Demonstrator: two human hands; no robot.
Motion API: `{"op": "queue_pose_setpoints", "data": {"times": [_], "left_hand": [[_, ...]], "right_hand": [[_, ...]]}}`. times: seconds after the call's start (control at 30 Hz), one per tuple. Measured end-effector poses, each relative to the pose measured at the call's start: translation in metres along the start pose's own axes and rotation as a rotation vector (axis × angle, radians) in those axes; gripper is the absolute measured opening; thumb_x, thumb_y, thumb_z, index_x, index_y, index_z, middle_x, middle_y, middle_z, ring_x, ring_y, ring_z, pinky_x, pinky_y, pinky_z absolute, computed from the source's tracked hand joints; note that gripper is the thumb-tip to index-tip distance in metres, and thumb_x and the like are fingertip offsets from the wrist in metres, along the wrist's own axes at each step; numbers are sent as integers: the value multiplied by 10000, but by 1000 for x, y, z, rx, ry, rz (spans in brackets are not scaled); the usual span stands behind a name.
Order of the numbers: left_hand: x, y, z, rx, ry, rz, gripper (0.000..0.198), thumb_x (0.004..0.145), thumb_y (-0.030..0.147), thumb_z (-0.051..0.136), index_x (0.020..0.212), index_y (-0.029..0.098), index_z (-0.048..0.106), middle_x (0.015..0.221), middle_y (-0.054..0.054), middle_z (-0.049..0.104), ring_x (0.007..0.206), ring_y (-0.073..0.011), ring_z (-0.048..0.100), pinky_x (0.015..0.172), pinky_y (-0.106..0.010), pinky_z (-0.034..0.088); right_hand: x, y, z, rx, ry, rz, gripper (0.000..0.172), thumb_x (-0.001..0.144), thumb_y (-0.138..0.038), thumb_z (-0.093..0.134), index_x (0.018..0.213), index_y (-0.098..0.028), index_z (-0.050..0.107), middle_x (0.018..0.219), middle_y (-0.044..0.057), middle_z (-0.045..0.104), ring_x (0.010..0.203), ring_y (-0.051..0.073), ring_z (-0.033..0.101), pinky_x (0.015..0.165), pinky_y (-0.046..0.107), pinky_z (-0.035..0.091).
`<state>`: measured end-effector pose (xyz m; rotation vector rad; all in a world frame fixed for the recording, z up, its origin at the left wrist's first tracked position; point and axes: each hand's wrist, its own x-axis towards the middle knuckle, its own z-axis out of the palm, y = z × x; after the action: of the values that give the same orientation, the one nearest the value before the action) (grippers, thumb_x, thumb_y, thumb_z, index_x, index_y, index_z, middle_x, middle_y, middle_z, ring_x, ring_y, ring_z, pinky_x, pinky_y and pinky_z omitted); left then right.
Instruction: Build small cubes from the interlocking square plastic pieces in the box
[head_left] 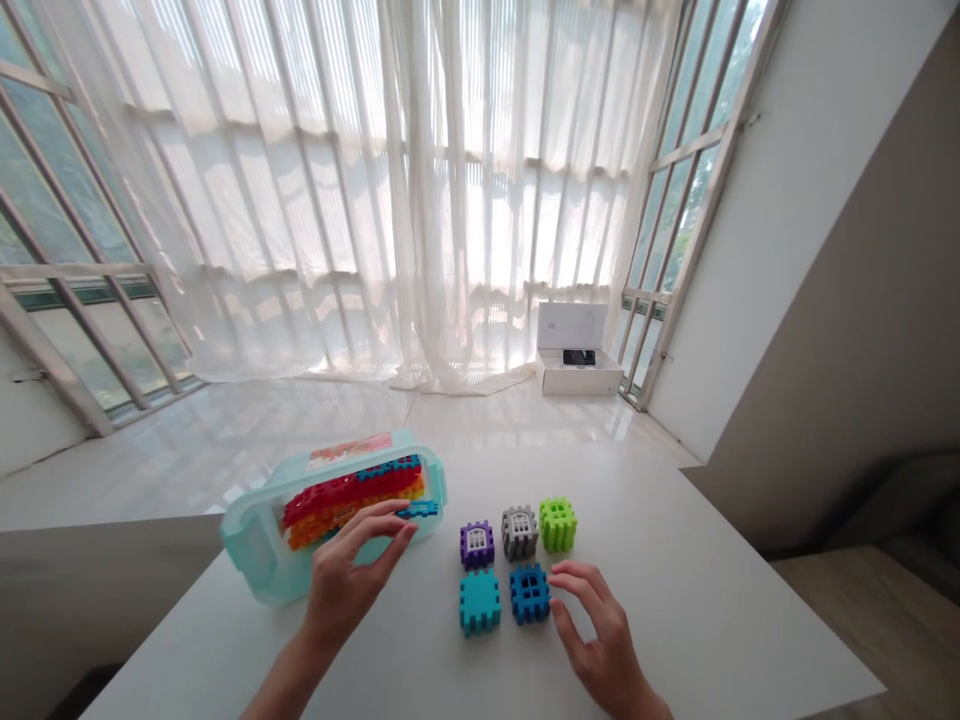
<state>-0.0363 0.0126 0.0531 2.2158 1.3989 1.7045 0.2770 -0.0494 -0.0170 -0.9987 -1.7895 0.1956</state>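
Note:
My left hand (347,572) reaches over the front of a pale teal plastic tub (255,540), thumb and fingers pinched at the near end of a flat blue building block (421,509). My right hand (598,635) has its fingers apart and curved beside a dark blue block cube (530,594); its fingertips are close to the cube's right side, and I cannot tell whether they touch. Left of that cube sits a turquoise cube (479,601). Behind them stand a purple cube (477,544) with a white window, a grey cube (520,532) and a lime green cube (558,525).
Red, orange, yellow and blue flat blocks (337,505) are stacked in the tub. Everything rests on a white table (675,580). An opened white box (574,380) holding a dark phone-like device (579,357) stands at the back, by a sheer curtain (420,200).

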Motion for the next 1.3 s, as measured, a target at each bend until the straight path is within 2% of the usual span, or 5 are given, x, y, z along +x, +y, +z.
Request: {"op": "queue_pose_setpoints", "data": {"times": [0.17, 0.33, 0.43, 0.87, 1.3], "left_hand": [[17, 20, 30, -482, -220, -236, 310, 805, 327, 723, 695, 192, 467, 832, -33, 691, 759, -161, 666, 681, -271, 564], [1, 20, 52, -819, -414, -460, 307, 768, 327, 774, 892, 183, 532, 1120, -75, 659, 705, -109, 641, 636, -244, 548], [-14, 21, 60, -905, -535, -516, 301, 775, 328, 777, 948, 165, 593, 1006, -73, 684, 782, -140, 653, 692, -249, 542], [-34, 44, 78, -1080, -595, -668, 311, 782, 357, 771, 944, 159, 595, 851, -51, 715, 765, -141, 639, 687, -229, 482], [-25, 45, 65, -1045, -666, -786, 400, 736, 367, 805, 1024, 123, 674, 773, -57, 729, 706, -148, 667, 620, -220, 502]], "right_hand": [[0, 3, -2, -60, 77, -24, 203, 932, -140, 534, 1091, -220, 632, 1091, 114, 635, 1048, 262, 629, 869, 427, 577], [14, -13, 12, -117, 108, -57, 293, 921, -181, 562, 1208, -214, 611, 1206, 138, 611, 1138, 289, 611, 930, 446, 567], [24, -23, 31, -144, 44, -104, 427, 900, -258, 620, 1318, -199, 561, 1331, 164, 553, 1193, 317, 590, 951, 457, 568], [18, -20, 48, -91, -51, -169, 588, 869, -306, 704, 1399, -193, 476, 1319, 163, 577, 1212, 316, 593, 997, 450, 554], [15, -28, 41, -107, 20, -40, 572, 872, -298, 687, 1400, -202, 490, 1256, 161, 535, 1159, 324, 577, 952, 491, 561]]}}
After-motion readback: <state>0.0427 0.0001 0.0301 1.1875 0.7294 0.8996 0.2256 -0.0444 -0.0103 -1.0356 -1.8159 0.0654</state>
